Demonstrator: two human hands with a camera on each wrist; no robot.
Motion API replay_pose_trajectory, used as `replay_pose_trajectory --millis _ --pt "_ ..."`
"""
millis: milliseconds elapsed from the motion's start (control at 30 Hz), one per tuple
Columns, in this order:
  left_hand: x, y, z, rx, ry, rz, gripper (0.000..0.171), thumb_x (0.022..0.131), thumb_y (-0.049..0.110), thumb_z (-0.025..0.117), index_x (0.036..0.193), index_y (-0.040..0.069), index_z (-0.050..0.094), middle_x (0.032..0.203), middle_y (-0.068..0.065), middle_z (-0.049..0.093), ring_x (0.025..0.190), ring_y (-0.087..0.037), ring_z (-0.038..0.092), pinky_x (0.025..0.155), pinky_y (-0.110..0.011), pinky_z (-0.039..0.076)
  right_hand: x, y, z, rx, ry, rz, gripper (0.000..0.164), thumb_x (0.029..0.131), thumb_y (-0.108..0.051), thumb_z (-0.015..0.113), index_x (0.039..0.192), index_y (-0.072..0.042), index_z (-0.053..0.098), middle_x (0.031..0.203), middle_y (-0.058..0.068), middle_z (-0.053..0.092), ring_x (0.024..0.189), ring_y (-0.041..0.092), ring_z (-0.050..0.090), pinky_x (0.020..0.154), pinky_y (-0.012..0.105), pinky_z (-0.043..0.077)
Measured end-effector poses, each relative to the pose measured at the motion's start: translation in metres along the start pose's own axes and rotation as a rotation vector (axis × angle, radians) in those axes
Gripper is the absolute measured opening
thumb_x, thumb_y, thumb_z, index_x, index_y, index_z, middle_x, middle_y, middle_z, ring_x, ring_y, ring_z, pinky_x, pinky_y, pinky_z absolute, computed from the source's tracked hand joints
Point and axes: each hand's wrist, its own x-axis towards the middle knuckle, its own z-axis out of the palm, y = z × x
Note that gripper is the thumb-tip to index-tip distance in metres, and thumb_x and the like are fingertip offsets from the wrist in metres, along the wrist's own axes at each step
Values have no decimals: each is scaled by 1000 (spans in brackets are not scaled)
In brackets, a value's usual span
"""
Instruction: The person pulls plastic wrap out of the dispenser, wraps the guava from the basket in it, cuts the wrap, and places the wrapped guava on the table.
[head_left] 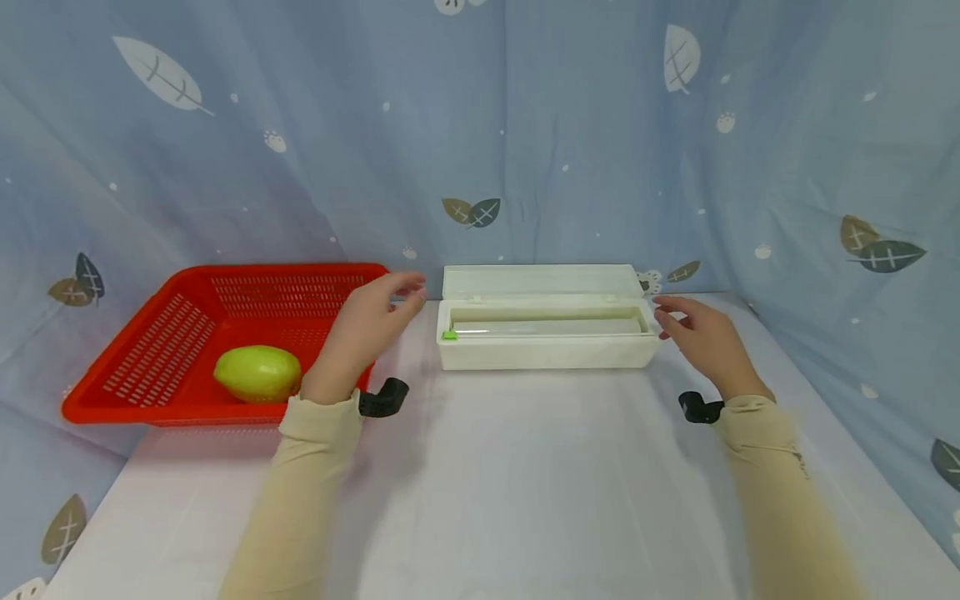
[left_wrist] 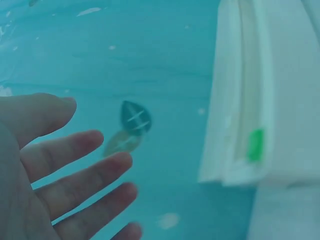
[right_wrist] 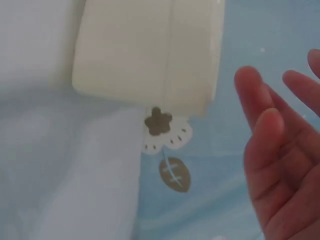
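A long white box [head_left: 547, 355], which looks like a plastic wrap dispenser, stands on the table with its lid [head_left: 536, 282] tilted back. A small green slider [head_left: 449, 335] sits at the left end of its front edge. My left hand [head_left: 367, 325] hovers between the red basket and the box, fingers spread and holding nothing. In the left wrist view its loose fingers [left_wrist: 85, 180] point toward the box's left end. Beside the box's right end is my right hand [head_left: 701, 337], also holding nothing; a gap separates its fingertips [right_wrist: 247, 80] from the box in the right wrist view.
The red plastic basket [head_left: 217, 414] stands at the left, with a yellow-green fruit [head_left: 257, 373] inside. White cloth [head_left: 540, 483] covers the table. Behind it hangs a blue leaf-patterned curtain [head_left: 570, 133]. Each wrist carries a small black camera mount [head_left: 384, 398].
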Motion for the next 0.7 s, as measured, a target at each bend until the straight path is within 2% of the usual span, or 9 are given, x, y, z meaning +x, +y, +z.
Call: replay_pose_trajectory --millis 100,267,367,467,600,700 --pt "0 -1 19 -44 12 22 40 90 41 48 123 18 53 119 2 53 109 -18 47 90 -40 39 0 2 10 43 -15 28 58 88 -54 39 132 -16 44 118 11 52 91 26 54 68 41 45" --pt "4 -10 47 -68 58 32 34 91 34 49 119 17 57 120 -1 54 112 -20 45 94 -41 35 0 3 22 69 -14 32 55 89 -50 41 130 -15 46 117 12 52 98 29 49 71 43 43" --pt "6 -13 61 -134 95 2 31 90 31 50 117 16 59 120 -2 55 113 -20 46 95 -40 35 -2 3 26 38 -4 22 49 91 -44 42 127 -12 49 114 13 53 93 29 48 69 42 42" --pt "7 -17 71 -212 128 -13 29 90 27 51 115 14 60 119 -3 55 112 -19 46 95 -39 35 -4 1 31 -7 19 -2 45 92 -40 43 124 -10 53 107 12 56 81 26 49 64 37 39" --pt "7 -19 85 -195 131 -30 29 90 28 52 114 14 60 112 -1 58 110 -20 46 93 -38 36 -6 -7 38 -84 53 -6 39 92 -33 46 121 -8 55 101 13 58 74 25 52 58 35 40" --pt "7 -18 93 -117 130 -53 28 89 30 52 112 16 61 104 0 59 106 -22 45 91 -39 35 -7 -16 41 -153 72 14 35 92 -27 49 118 -6 57 106 17 58 84 32 54 61 42 43"
